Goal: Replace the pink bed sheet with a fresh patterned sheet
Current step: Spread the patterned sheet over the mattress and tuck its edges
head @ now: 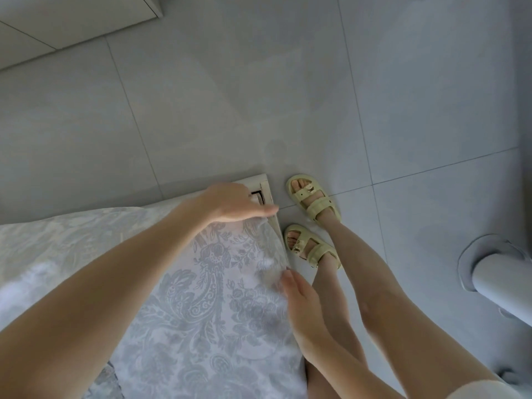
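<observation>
Over at the far left edge of the bed the cloth looks pale and creamy; whether that is the mattress or more of the sheet, I cannot tell. Next to it the patterned sheet (216,283), white with grey-lilac paisley and flowers, lies spread over the bed's near corner and runs right up to the bed's right edge.

My left arm reaches across it, and my left hand (230,203) sits palm down at the bed's corner, open and flat, fingers stretched toward the right with their tips on the sheet's corner. Just past my knuckles the white bed frame (266,184) shows bare at the corner, with a dark L-shaped gap in it.

My right hand (300,298) is at the bed's right edge, nearer to me than the left. Its fingers are straight and close together, pointing away from me, the tips touching the sheet where it bunches a little at the edge. It is narrow rather than spread, and somewhat blurred.

Beside the bed's right edge my feet stand in pale yellow sandals (313,197) on the grey tiled floor (201,96), one near the frame's corner, the other just beside the sheet's edge. Far right, well apart from the bed, is a white cylinder on a round base (495,272).
</observation>
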A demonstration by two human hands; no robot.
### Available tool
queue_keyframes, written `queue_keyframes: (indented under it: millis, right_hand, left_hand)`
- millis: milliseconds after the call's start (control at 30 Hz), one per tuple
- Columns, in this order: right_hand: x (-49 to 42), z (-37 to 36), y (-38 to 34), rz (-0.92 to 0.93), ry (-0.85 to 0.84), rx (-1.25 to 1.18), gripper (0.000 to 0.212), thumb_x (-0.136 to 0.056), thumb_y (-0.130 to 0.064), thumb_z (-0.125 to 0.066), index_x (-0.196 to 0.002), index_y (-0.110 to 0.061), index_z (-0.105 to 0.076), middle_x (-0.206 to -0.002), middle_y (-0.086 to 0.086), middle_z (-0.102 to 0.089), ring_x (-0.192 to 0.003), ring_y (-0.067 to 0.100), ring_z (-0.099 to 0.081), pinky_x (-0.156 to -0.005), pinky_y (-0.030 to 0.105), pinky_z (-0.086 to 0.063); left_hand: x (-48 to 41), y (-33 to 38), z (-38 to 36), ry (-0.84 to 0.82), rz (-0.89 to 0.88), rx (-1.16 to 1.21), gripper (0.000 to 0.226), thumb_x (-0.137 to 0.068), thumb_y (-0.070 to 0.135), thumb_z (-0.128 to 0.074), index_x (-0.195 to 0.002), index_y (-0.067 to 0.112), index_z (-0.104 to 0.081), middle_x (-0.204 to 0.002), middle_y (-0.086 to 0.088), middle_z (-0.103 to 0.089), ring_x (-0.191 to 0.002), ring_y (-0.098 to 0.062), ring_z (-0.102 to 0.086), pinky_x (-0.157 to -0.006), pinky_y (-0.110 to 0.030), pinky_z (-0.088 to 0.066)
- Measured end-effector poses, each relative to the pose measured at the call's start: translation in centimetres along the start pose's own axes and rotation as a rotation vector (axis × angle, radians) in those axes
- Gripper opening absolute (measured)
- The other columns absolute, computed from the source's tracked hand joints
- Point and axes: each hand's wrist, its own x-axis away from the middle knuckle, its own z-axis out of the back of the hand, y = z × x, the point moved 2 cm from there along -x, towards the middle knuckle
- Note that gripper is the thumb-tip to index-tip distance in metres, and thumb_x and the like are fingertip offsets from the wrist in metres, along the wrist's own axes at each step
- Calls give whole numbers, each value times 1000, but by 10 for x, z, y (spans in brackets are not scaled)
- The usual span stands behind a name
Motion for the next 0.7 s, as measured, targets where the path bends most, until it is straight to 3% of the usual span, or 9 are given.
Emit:
queue_keyframes:
  millis: [100, 200, 233, 333, 433, 500, 567, 633, 700]
  right_hand:
    - [-2, -6, -8, -68, -150, -225, 27, -102, -28, -36, -115, -30, -59, -101, -23, -67, -96, -14, -59, -76, 3, -42]
    - [-14, -9, -15, -155, -280, -420, 34, -102, -31, -34, -115, -19, -63, -108, -1, -70, -101, 9, -66, -84, 22, -53]
    - [-17, -12, -18, -201, -345, -430, 38, -102, -35, -33, -115, -17, -64, -108, 3, -71, -101, 15, -67, -85, 27, -54]
    - [-25, -19, -36, -296, -501, -350, 42, -102, -44, -29, -106, -26, -67, -96, -7, -73, -92, 7, -69, -73, 19, -54]
    - [-44, -24, -43, -349, -571, -241, 41, -102, -39, -31, -100, -20, -67, -94, -2, -70, -87, 11, -66, -74, 23, -52]
    - [-63, -21, -48, -349, -538, -101, 37, -101, -33, -35, -91, -16, -66, -89, 0, -67, -83, 15, -63, -72, 26, -50]
    - [-82, -19, -55, -349, -407, 82, 30, -98, -31, -42, -92, -11, -64, -88, 3, -64, -77, 17, -58, -64, 27, -47]
    - [-100, -13, -58, -213, -113, 339, 23, -92, -25, -50, -77, -9, -58, -73, 5, -56, -62, 17, -49, -53, 27, -36]
    - [-101, -5, -63, 71, 174, 528, 33, -91, -22, -49, -59, -12, -46, -56, -1, -44, -52, 16, -40, -48, 26, -27]
  left_hand:
    - [-7, 7, -2, 33, 22, -144, 49, -97, 41, -39, -60, 9, -43, -61, -4, -46, -69, -24, -53, -61, -30, -34]
    - [-6, 0, 0, 26, 76, -57, 46, -98, 30, -43, -56, 11, -40, -57, -3, -43, -56, -19, -43, -53, -29, -30]
    - [-3, -7, -1, 24, 96, -30, 45, -97, 31, -46, -56, 11, -41, -56, -4, -43, -55, -20, -43, -53, -29, -29]
    - [4, -18, -2, -13, 164, 25, 47, -96, 29, -50, -53, 11, -42, -56, -3, -44, -56, -19, -41, -55, -29, -28]
    - [-5, -12, 1, -29, 252, 31, 46, -96, 23, -51, -53, 10, -43, -55, -4, -43, -51, -18, -40, -53, -29, -29]
    - [-15, -3, 4, -23, 296, 77, 37, -96, 18, -51, -61, 8, -51, -59, -5, -46, -53, -21, -42, -52, -28, -31]
    - [-25, 3, 4, 4, 311, 97, 21, -95, 18, -53, -75, 11, -54, -69, -2, -47, -70, -24, -49, -62, -29, -36]
    - [-37, 2, 1, 65, 333, 103, 18, -89, 22, -62, -78, 12, -53, -75, -1, -48, -80, -24, -50, -70, -29, -39]
    - [-44, -3, -2, 116, 363, 147, 28, -80, 27, -71, -67, 9, -55, -68, -1, -50, -70, -23, -51, -67, -29, -40]
